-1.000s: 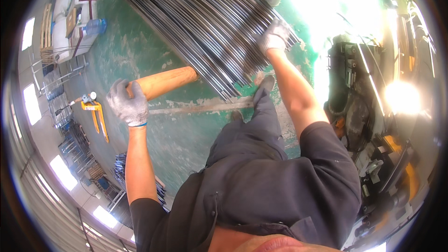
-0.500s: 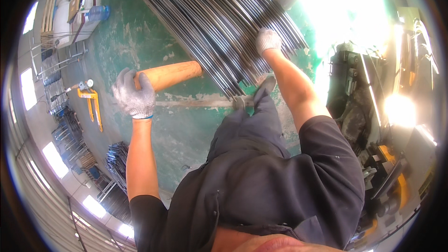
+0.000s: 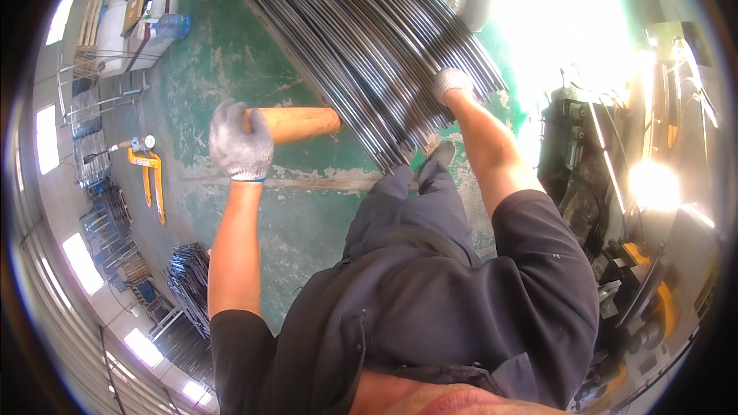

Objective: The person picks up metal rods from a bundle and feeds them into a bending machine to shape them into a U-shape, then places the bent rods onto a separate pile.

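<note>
My left hand (image 3: 241, 141), in a pale grey glove, is closed round the near end of a thick orange-brown cylinder (image 3: 298, 124). The cylinder's other end comes close to the left edge of a wide bundle of long dark metal rods (image 3: 361, 38). At the rods' near ends, toward the right side, is my right hand (image 3: 452, 83), also gloved. Its fingers curl down over the rods and are mostly hidden beneath the glove's back. My feet stand close to the rod ends.
Worn green floor (image 3: 231, 69) lies around the rods. Left are a yellow pallet jack (image 3: 147, 177), a blue water jug (image 3: 173, 26) and a stack of dark metal pieces (image 3: 190, 280). Dark machinery (image 3: 573, 138) stands at my right, near glaring light.
My left hand has moved right with the orange-brown cylinder, which now lies nearer level in the picture. My right hand has shifted slightly right and down along the rod ends.
</note>
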`<state>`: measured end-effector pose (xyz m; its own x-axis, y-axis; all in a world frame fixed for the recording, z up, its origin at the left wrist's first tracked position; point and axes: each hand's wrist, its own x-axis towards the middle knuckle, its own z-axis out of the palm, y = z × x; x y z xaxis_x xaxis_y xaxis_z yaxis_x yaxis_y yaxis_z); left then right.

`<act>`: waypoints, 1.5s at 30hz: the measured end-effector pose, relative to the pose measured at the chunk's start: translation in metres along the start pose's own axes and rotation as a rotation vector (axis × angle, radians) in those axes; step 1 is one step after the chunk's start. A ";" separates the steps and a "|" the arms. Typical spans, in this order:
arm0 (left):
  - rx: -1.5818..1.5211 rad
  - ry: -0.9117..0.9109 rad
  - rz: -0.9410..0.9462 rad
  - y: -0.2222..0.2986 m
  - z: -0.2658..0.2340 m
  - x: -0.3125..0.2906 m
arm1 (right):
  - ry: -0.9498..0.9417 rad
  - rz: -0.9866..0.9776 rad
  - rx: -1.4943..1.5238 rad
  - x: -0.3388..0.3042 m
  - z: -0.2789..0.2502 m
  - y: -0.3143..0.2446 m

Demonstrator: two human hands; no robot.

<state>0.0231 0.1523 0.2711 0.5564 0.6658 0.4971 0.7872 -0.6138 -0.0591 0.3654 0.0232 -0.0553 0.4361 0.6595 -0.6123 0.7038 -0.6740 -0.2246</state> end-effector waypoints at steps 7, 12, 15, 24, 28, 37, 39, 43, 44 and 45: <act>0.004 -0.006 -0.001 -0.002 0.002 -0.006 | -0.070 -0.044 0.213 -0.019 -0.026 0.010; 0.019 0.066 0.022 -0.005 -0.002 -0.008 | -0.143 -0.033 0.488 -0.082 -0.077 -0.010; -0.042 0.051 -0.018 -0.001 -0.006 -0.006 | -0.247 -0.035 0.899 -0.102 -0.073 -0.017; -0.151 0.142 0.073 -0.011 -0.012 -0.012 | -0.203 0.036 0.762 -0.163 -0.094 -0.071; -0.300 0.212 0.144 -0.006 -0.027 -0.026 | -0.090 0.059 0.478 -0.208 -0.075 -0.069; -0.794 0.128 0.223 0.061 -0.014 -0.082 | 0.015 0.508 0.216 -0.487 0.052 0.035; -1.122 -0.179 -0.065 0.079 0.050 -0.104 | -0.029 0.730 0.444 -0.570 0.026 0.024; -1.731 -0.938 -1.281 0.085 0.185 -0.132 | 0.148 0.902 0.130 -0.712 0.132 0.106; -1.984 -1.051 -1.246 0.088 0.168 -0.113 | 0.187 0.950 0.136 -0.744 0.148 0.106; -2.076 -1.036 -1.296 0.099 0.147 -0.096 | 0.196 0.981 0.111 -0.761 0.149 0.098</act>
<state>0.0867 0.0898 0.0904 0.6597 0.3454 -0.6675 -0.0269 0.8984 0.4383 0.0190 -0.5940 0.2757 0.8868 -0.1668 -0.4311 -0.0675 -0.9693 0.2364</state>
